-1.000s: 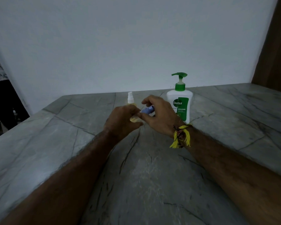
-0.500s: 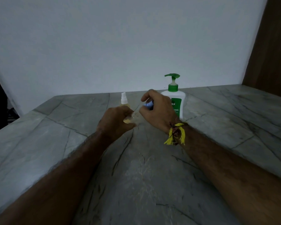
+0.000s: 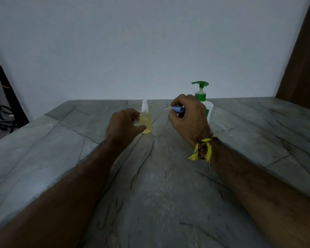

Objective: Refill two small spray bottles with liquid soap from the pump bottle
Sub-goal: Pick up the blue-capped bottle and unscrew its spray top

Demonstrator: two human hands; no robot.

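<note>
Head view: single wide-angle camera, looking forward and down, close over stone table, facing wall.

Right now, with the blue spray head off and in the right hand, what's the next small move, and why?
Probably set the blue spray head down on the table, freeing the right hand for the pump bottle behind it. The left hand grips a small clear bottle that looks uncapped; a capped yellow spray bottle stands behind.

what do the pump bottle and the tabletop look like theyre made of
Pump bottle: looks like opaque white plastic with a glossier green plastic pump head, judging by its smooth moulded shape. Tabletop: seems polished grey stone, perhaps marble, given the dark veins and soft sheen; a printed laminate cannot be ruled out.
</note>
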